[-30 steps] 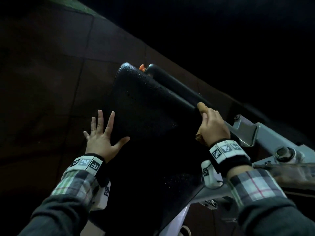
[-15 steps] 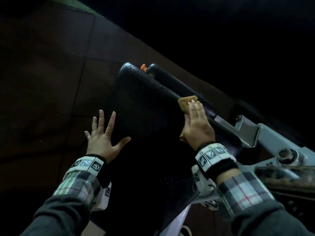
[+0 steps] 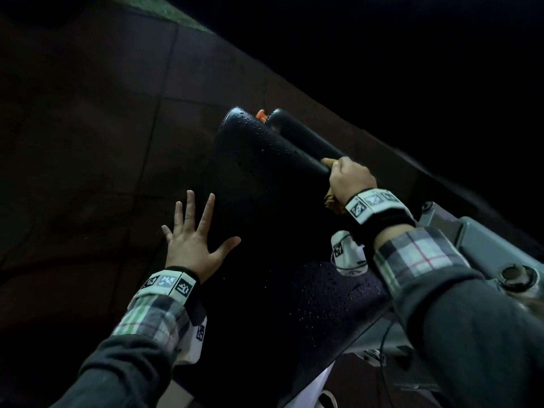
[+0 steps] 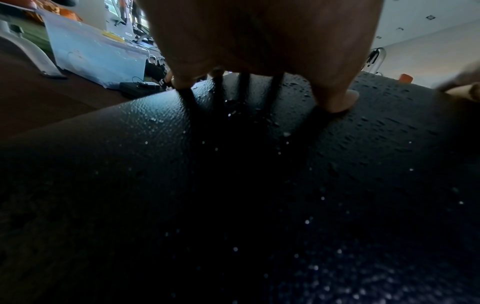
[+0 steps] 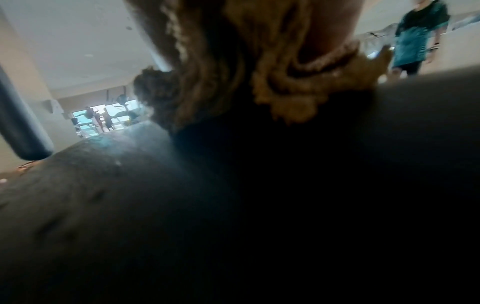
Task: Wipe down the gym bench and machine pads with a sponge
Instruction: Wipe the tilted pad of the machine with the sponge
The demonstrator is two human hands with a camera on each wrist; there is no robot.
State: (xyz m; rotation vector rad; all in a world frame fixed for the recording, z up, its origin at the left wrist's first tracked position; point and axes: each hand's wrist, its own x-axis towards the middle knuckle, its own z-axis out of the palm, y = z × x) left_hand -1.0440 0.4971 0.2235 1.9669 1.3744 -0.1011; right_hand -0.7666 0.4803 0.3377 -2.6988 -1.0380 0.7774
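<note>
A black padded bench pad beaded with water drops fills the middle of the head view. My left hand lies flat on its left edge with fingers spread; the left wrist view shows those fingers pressing the wet pad. My right hand grips a crumpled tan sponge against the pad's right edge, beside a black roller pad. In the blurred right wrist view the sponge is bunched under my palm on the pad.
A grey metal machine frame with a bolt runs off to the right. An orange knob sits at the pad's far corner. Dark floor tiles lie to the left. A person in a teal shirt stands beyond.
My right hand slid the sponge up and left across the pad, then back right to the pad's edge near the roller. The left hand stayed flat in place.
</note>
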